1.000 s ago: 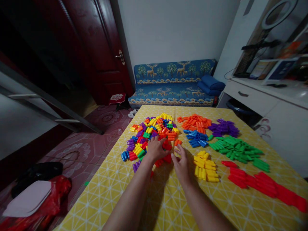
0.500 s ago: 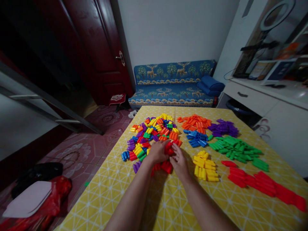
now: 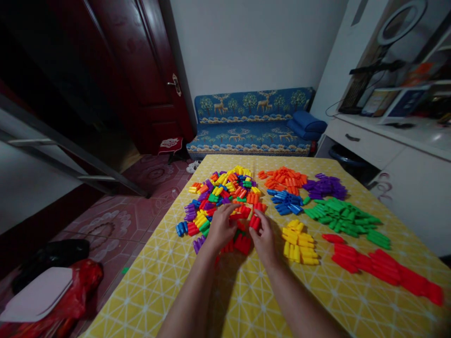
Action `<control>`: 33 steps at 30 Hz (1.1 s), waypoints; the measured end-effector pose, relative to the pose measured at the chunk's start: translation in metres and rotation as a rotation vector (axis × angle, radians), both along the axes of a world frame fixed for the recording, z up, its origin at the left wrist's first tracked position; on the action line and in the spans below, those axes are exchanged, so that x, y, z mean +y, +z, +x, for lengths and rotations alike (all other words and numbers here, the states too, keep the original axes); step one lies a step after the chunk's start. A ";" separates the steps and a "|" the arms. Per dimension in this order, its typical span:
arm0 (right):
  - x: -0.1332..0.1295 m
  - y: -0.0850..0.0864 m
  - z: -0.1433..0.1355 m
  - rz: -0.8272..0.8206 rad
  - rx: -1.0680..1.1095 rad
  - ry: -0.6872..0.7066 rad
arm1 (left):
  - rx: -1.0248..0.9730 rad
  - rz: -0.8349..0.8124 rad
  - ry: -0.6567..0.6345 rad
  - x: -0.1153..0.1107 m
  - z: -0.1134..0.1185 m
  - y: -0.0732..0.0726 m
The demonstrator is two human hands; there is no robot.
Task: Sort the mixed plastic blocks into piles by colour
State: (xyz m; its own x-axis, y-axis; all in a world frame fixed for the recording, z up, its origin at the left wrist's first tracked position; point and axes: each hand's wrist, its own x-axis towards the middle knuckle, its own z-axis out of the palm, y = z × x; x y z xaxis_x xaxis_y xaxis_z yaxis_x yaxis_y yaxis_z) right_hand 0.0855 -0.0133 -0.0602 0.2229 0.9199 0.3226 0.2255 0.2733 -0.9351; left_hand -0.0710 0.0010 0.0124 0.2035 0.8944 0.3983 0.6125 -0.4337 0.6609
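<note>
A mixed heap of coloured plastic blocks (image 3: 225,192) lies at the table's far left. My left hand (image 3: 221,227) rests on its near edge, fingers curled over a red block (image 3: 235,216). My right hand (image 3: 265,237) is beside it, fingertips pinching another red block (image 3: 254,221). More red blocks (image 3: 242,243) lie between and just under both hands. Sorted piles sit to the right: orange (image 3: 285,178), purple (image 3: 326,187), blue (image 3: 287,202), green (image 3: 343,217), yellow (image 3: 299,243) and a long red row (image 3: 384,271).
The table wears a yellow patterned cloth (image 3: 246,300). A blue sofa (image 3: 252,124) stands behind it, a dark red door (image 3: 148,70) at the left, a white cabinet (image 3: 398,155) at the right. A red bag (image 3: 66,295) lies on the tiled floor.
Both hands have drawn slightly toward me out of the mixed heap, each now holding a red block, with more red blocks gathered between them.
</note>
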 end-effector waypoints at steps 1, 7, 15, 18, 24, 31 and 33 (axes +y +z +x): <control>0.000 0.001 0.000 -0.005 0.003 -0.016 | 0.058 0.021 0.049 -0.006 -0.001 0.004; -0.002 0.008 0.002 -0.033 0.112 -0.082 | 0.432 -0.156 -0.087 -0.037 -0.001 0.010; -0.011 0.021 0.003 -0.052 0.063 -0.089 | 0.566 -0.168 0.170 -0.022 0.026 -0.013; -0.011 0.018 -0.001 -0.040 0.092 -0.069 | 0.531 -0.124 0.369 -0.015 0.038 -0.018; -0.013 0.018 0.002 0.113 0.080 -0.063 | 0.528 -0.039 0.413 -0.016 0.046 -0.027; -0.028 0.044 0.064 0.176 -0.294 -0.173 | 0.557 0.011 0.433 -0.015 0.043 -0.034; -0.032 0.044 0.083 0.168 -0.402 -0.197 | 0.567 0.014 0.427 -0.015 0.042 -0.033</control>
State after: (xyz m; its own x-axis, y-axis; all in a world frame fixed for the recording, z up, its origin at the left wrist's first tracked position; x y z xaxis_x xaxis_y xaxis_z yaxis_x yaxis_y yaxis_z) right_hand 0.1685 -0.0448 -0.0164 0.2151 0.8002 0.5598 0.6232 0.3288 -0.7095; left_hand -0.0285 -0.0143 -0.0207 0.0153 0.9379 0.3466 0.9789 -0.0846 0.1858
